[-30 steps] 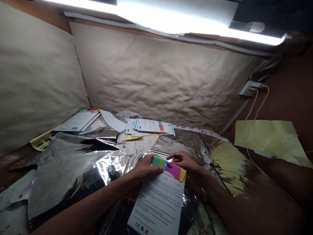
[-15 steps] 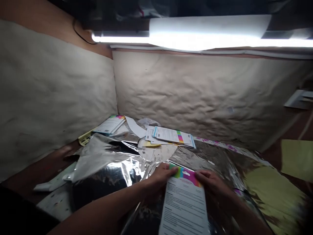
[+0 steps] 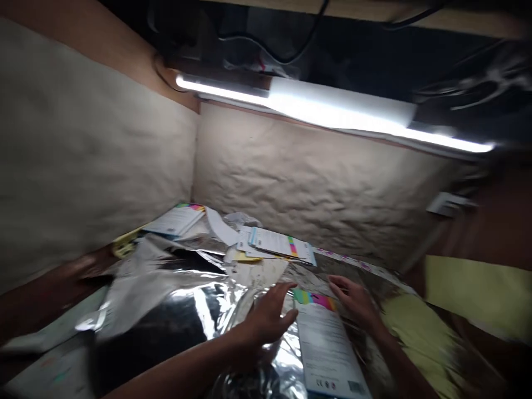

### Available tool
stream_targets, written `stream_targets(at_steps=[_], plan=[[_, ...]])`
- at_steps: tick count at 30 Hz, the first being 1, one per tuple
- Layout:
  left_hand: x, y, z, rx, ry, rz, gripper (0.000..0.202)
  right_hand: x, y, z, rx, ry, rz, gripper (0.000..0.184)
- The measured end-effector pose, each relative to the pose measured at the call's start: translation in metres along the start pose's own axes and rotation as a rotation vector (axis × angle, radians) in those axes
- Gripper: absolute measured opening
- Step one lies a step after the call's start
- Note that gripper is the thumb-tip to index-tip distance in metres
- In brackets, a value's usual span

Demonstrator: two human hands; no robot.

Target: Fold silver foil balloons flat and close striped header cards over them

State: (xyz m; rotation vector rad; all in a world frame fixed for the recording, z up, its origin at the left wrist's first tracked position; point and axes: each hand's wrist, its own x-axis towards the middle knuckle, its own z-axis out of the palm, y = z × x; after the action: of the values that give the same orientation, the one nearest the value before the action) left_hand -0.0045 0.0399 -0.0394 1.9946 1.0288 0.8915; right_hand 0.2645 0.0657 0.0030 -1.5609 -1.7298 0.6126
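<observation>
A printed cardboard packaging card (image 3: pixel 326 346) with a rainbow-coloured top lies on shiny silver film in front of me. Beside its upper left edge is my left hand (image 3: pixel 272 313), thumb and fingers apart, nothing held. My right hand (image 3: pixel 355 302) hovers by the card's upper right corner with its fingers stretched out. Whether the right fingertips touch the card is hard to tell because of blur. The crumpled silver film (image 3: pixel 199 299) spreads under and left of the card.
More printed cards lie in a pile (image 3: pixel 278 244) behind my hands, and another stack (image 3: pixel 174 219) sits at the back left. Yellow paper (image 3: pixel 415 327) lies to the right. A lit tube lamp (image 3: pixel 332 113) hangs above, before a paper-covered wall (image 3: pixel 316 172).
Both hands have let go of the card's top corners, and their fingers have spread. The card now rests lower on the film. The camera view has tilted and shifted.
</observation>
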Motion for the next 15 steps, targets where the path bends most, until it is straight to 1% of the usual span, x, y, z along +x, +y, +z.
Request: stream_targets(at_steps=[2,3,4,6,8,10,11,12,13,14,15], plan=[[-0.009,-0.001,0.0,0.162,-0.158,0.152,0.07,0.001,-0.001,-0.005,-0.034,0.075,-0.017,0.034],[-0.011,-0.003,0.0,0.245,-0.273,0.189,0.072,0.004,0.001,-0.012,-0.054,0.117,-0.019,0.034],[-0.011,-0.004,0.001,0.318,-0.372,0.193,0.069,0.006,0.005,-0.023,-0.08,0.176,-0.014,0.034],[-0.007,-0.004,0.003,0.427,-0.457,0.201,0.066,0.007,0.014,-0.059,-0.153,0.343,0.011,0.036],[-0.003,0.0,0.006,0.488,-0.472,0.181,0.065,-0.002,0.02,-0.106,-0.246,0.575,0.051,0.047],[0.0,0.006,0.007,0.513,-0.486,0.163,0.066,-0.018,0.022,-0.154,-0.335,0.819,0.088,0.064],[0.0,0.008,0.008,0.517,-0.493,0.161,0.066,-0.027,0.022,-0.175,-0.376,0.918,0.108,0.073],[0.001,0.009,0.008,0.517,-0.493,0.166,0.065,-0.036,0.022,-0.195,-0.415,0.998,0.151,0.079],[0.001,0.008,0.008,0.513,-0.483,0.174,0.065,-0.044,0.021,-0.211,-0.459,1.053,0.225,0.081],[0.0,0.007,0.009,0.508,-0.461,0.184,0.063,-0.051,0.021,-0.225,-0.491,1.074,0.303,0.078],[0.0,0.004,0.01,0.5,-0.434,0.195,0.062,-0.057,0.019,-0.236,-0.514,1.07,0.379,0.07]])
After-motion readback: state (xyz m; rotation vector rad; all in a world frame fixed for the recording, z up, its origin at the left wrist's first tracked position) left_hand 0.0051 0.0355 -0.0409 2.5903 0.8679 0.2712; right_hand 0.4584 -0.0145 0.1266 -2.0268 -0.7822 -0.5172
